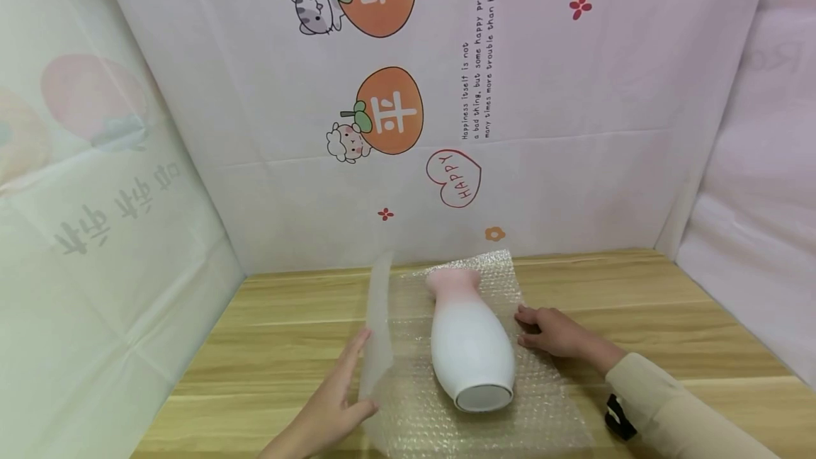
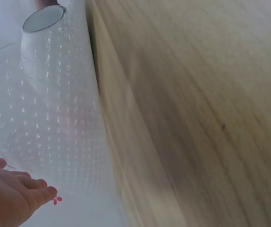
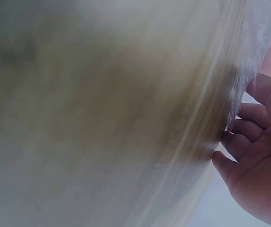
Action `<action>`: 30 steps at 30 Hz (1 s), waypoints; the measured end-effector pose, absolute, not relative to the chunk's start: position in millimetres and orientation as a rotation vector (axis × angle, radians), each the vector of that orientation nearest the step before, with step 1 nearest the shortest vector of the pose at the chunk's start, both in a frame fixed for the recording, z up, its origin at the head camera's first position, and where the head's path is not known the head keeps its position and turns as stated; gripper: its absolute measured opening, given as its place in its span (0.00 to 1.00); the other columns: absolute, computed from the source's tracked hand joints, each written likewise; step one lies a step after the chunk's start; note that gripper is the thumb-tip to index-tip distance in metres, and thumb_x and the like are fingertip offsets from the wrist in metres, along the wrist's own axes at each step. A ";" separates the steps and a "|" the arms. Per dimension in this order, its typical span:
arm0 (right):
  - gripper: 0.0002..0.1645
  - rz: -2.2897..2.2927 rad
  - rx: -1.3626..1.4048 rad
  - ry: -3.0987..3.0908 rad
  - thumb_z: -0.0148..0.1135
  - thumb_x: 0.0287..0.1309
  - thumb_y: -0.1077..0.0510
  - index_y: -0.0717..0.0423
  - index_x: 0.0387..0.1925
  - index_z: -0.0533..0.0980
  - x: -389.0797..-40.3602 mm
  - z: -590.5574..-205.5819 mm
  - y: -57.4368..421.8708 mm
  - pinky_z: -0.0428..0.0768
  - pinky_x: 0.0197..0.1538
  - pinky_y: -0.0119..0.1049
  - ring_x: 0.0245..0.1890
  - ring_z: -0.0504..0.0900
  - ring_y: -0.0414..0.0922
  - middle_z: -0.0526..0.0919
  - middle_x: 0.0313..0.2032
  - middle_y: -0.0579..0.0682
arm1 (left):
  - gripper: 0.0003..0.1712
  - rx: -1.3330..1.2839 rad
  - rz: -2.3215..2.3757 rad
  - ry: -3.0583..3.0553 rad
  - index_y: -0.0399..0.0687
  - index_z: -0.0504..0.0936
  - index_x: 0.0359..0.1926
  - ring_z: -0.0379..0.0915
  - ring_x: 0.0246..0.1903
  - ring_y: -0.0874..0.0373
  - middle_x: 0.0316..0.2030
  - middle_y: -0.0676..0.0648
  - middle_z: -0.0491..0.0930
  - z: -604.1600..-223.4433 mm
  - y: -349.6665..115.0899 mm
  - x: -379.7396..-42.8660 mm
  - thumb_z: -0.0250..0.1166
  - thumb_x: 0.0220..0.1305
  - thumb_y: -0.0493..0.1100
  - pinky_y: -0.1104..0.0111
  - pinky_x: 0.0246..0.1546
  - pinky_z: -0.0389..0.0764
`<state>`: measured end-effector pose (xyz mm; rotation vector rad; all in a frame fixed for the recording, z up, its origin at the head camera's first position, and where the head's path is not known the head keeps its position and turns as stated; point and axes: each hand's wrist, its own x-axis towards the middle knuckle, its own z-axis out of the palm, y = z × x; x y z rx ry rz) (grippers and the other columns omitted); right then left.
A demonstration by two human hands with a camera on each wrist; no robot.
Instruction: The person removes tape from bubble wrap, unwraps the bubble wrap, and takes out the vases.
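Observation:
A vase [image 1: 473, 346], white with a pink neck, lies on its side on a sheet of bubble wrap [image 1: 408, 409]. Its round base faces the near side and its neck points toward the back. The sheet's left side stands up as a flap. Against the outside of that flap is my left hand [image 1: 328, 402], its fingers extended; the left wrist view shows these fingers [image 2: 41, 189] beside the wrap. On the other side, my right hand [image 1: 557, 331] touches the sheet's right edge with its fingertips. Loosely bent fingers [image 3: 239, 142] meet the tabletop there, the thumb close to the film.
Beneath everything is a wood-grain table [image 1: 287, 346]. A white printed cloth [image 1: 548, 183] hangs behind it, with more cloth at both sides. Near the right sleeve [image 1: 676, 402] is a small black object [image 1: 618, 418].

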<state>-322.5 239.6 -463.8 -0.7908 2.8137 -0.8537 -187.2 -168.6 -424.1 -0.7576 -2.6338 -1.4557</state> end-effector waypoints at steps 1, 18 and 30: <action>0.32 -0.851 -0.792 2.815 0.65 0.61 0.56 0.75 0.58 0.71 -322.5 -463.8 239.7 0.63 0.62 0.60 0.62 0.64 0.69 0.66 0.62 0.75 | 0.58 -0.748 -1.458 -2.634 0.50 0.39 0.78 0.39 0.72 0.39 0.75 0.44 0.37 -423.7 -169.1 -187.1 0.64 0.53 0.30 0.38 0.60 0.56; 0.32 -0.865 -0.789 2.820 0.65 0.61 0.56 0.75 0.59 0.70 -324.0 -465.0 240.6 0.63 0.62 0.59 0.63 0.64 0.68 0.66 0.62 0.74 | 0.66 -0.692 -1.318 -2.614 0.59 0.38 0.78 0.41 0.72 0.45 0.75 0.46 0.41 -421.9 -186.5 -186.3 0.66 0.41 0.32 0.42 0.63 0.54; 0.32 -0.864 -0.780 2.811 0.65 0.62 0.56 0.75 0.60 0.70 -322.0 -462.7 239.6 0.64 0.62 0.59 0.63 0.64 0.68 0.65 0.62 0.74 | 0.56 -0.659 -1.236 -2.601 0.41 0.48 0.76 0.46 0.69 0.33 0.74 0.39 0.45 -425.5 -200.5 -189.2 0.67 0.48 0.35 0.32 0.56 0.55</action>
